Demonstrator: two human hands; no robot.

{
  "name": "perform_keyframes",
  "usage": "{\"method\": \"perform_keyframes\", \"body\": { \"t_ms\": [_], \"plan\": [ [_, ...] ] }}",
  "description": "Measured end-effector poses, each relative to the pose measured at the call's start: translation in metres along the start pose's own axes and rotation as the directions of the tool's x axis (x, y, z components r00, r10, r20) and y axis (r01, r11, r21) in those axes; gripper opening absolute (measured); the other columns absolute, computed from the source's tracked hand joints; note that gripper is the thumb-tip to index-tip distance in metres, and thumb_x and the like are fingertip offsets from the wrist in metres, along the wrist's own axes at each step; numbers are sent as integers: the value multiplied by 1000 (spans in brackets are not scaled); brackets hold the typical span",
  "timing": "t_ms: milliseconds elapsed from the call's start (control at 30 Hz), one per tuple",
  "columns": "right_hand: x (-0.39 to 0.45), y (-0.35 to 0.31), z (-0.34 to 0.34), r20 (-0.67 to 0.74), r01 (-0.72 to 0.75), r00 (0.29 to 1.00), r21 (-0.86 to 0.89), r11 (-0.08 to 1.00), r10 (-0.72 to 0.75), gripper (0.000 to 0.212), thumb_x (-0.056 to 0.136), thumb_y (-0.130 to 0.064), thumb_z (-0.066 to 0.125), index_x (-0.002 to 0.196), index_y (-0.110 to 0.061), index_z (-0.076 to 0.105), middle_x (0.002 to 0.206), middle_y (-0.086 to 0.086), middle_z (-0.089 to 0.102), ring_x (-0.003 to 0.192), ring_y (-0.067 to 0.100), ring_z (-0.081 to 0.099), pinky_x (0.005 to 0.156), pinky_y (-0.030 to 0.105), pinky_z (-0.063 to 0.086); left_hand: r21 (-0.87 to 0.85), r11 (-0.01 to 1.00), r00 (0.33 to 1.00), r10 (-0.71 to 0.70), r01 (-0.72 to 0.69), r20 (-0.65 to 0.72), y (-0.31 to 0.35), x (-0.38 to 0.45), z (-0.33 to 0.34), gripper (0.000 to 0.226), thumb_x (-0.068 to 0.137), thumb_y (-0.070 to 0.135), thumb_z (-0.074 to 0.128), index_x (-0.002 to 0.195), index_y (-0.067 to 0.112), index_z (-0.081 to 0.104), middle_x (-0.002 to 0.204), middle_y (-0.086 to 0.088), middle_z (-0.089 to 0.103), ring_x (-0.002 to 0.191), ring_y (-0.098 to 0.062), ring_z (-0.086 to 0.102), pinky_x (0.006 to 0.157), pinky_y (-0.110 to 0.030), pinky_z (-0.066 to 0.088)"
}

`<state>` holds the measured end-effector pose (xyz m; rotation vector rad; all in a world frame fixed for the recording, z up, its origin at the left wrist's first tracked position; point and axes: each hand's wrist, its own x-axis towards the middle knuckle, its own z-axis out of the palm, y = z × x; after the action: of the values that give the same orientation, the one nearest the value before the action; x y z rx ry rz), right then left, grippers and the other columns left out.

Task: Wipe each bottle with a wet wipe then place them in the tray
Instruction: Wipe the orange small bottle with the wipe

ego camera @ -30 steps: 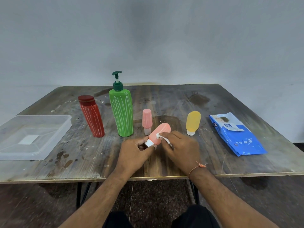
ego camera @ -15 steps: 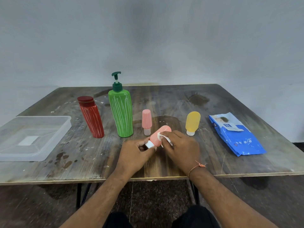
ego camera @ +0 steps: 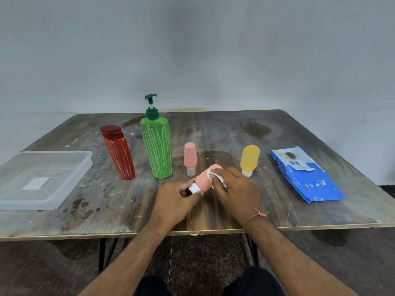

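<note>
My left hand (ego camera: 174,199) grips the white cap end of a small pink squeeze bottle (ego camera: 204,180), which lies tilted just above the table. My right hand (ego camera: 236,189) pinches a white wet wipe (ego camera: 214,175) and presses it on the bottle's upper side. Upright on the table stand a red bottle (ego camera: 119,155), a green pump bottle (ego camera: 157,146), a small pink bottle (ego camera: 189,158) and a yellow squeeze bottle (ego camera: 249,160). The clear plastic tray (ego camera: 70,180) sits at the left with nothing in it.
A blue pack of wet wipes (ego camera: 305,175) lies at the right of the stained wooden table (ego camera: 277,210). The table's front edge is just under my wrists. A grey wall stands behind.
My right hand has slid the wipe up along the pink bottle toward its far end. My left hand keeps its hold on the cap end.
</note>
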<state>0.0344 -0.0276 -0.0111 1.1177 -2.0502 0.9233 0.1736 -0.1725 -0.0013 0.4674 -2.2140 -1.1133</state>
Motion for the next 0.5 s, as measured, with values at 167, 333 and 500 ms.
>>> {"method": "perform_keyframes", "body": {
  "t_ms": [167,333,500],
  "plan": [
    [-2,-2,-3,120,139,980,145,980,-157,26,99,-37,65,120,-30,79,109,-12,76,81,14,71,61,30,56,5,999,999,37,-37,8,2,-2,-1,41,86,16,84,125,26,76,90,29,76,80,12,70,69,-6,48],
    [-2,-4,-3,73,159,983,127,979,-169,21,99,-34,69,116,-29,80,103,-11,76,79,13,70,60,28,53,64,991,993,118,-116,-24,4,-4,-2,40,87,16,83,124,27,77,93,26,75,86,11,71,74,-9,53],
    [-1,-2,-1,6,56,998,36,998,-56,23,98,-30,69,117,-25,80,106,-5,77,80,17,71,62,32,57,186,962,979,205,-201,-6,-2,-4,0,44,89,34,77,133,31,73,99,13,76,89,0,72,78,-27,62]
  ]
}}
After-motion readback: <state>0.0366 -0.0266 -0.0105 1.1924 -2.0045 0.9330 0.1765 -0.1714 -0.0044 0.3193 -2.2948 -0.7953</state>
